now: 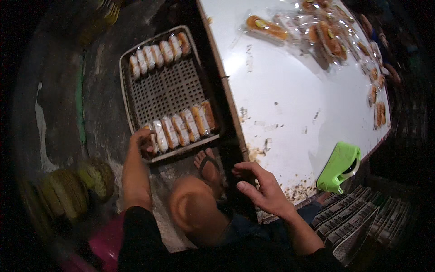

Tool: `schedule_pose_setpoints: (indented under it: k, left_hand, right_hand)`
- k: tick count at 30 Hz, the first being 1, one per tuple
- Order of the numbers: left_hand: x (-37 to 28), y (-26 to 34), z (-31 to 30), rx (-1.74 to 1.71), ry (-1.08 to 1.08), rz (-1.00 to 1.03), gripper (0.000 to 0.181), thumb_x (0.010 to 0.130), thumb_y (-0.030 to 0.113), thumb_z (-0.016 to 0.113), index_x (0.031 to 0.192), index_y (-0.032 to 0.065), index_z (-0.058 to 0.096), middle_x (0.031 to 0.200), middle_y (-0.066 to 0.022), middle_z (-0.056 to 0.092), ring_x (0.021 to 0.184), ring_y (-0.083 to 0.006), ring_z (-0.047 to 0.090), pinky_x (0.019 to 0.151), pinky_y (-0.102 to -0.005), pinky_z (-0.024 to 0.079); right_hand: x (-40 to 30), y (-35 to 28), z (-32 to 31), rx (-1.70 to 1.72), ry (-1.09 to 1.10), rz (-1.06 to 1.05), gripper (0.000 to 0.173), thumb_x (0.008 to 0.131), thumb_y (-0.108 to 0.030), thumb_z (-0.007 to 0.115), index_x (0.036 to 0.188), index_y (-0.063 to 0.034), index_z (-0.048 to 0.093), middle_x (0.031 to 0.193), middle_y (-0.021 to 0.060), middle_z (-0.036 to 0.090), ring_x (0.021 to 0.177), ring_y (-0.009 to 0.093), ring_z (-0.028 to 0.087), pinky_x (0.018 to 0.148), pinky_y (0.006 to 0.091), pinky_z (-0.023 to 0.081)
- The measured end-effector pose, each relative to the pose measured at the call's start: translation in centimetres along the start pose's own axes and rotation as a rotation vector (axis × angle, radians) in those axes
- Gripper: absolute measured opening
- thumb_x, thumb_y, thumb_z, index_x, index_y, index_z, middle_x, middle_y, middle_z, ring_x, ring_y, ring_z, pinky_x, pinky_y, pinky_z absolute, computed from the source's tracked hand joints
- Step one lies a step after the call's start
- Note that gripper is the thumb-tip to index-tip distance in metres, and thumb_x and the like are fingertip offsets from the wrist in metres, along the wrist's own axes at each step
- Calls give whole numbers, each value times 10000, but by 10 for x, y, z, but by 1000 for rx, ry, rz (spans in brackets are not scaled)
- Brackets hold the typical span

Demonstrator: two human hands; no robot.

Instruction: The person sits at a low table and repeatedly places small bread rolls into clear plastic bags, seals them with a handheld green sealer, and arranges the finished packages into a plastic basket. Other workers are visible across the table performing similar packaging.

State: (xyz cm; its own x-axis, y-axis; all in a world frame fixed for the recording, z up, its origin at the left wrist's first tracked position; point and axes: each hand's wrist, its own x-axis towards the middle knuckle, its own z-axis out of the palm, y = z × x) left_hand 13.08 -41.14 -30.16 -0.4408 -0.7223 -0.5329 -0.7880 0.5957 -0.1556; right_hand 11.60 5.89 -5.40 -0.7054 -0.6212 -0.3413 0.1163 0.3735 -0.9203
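Note:
My left hand (pixel 144 141) grips the end bun of the lower row, at the near left corner of a perforated plastic crate (pixel 166 88) on the floor. Beside it stand several wrapped buns (pixel 180 129), on edge and side by side. A second row of wrapped buns (pixel 159 52) lines the crate's far side. My right hand (pixel 261 188), fingers apart and holding nothing, hovers by the near corner of the white table (pixel 282 88). A green tape dispenser (pixel 338 166) rests near the table's right edge. More wrapped buns (pixel 329 39) lie heaped at the table's far end.
Stacked crates (pixel 350 214) stand below the table at the lower right. Yellowish-green rounded objects (pixel 64 190) and a pink plastic item (pixel 107 243) are at the lower left. Scraps of clear tape (pixel 271 127) and brown stains mark the table. Parts of another person show beyond its right edge.

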Motion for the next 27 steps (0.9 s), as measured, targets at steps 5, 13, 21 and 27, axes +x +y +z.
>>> schedule_pose_setpoints:
  k: [5,13,21,27]
  left_hand:
    - [-49,165,-164,-226,357,470,585,891,497,542,1173,-15,533,1097,-246,622,1008,-414,605,842,-510,475]
    - [-148,436,-204,-7,1041,1294,854,685,449,748,1352,39,408,1320,-174,486,1321,-344,350,1134,-574,134]
    - [-242,388,-158,280,137,1325,810,611,492,739,1142,-57,470,1058,-258,622,994,-415,609,976,-474,415]
    - [-429,303,-98,-579,-277,1294,874,808,713,522,1223,-45,391,828,-290,636,865,-438,644,756,-456,496]
  right_hand:
    - [-25,11,-22,17,146,-8,367,905,-163,606,1215,14,523,1118,173,619,1062,242,601,923,347,457]
    - [-54,21,-53,-19,368,-32,346,894,-160,621,1189,5,543,1106,158,635,1054,264,614,921,358,465]
    - [-60,74,-56,351,560,60,424,932,-157,581,1299,-10,428,1241,127,537,1111,191,534,936,337,444]
    - [-60,56,-63,393,1035,-331,716,932,-392,558,1411,-6,191,1304,217,433,1190,270,460,979,375,406]
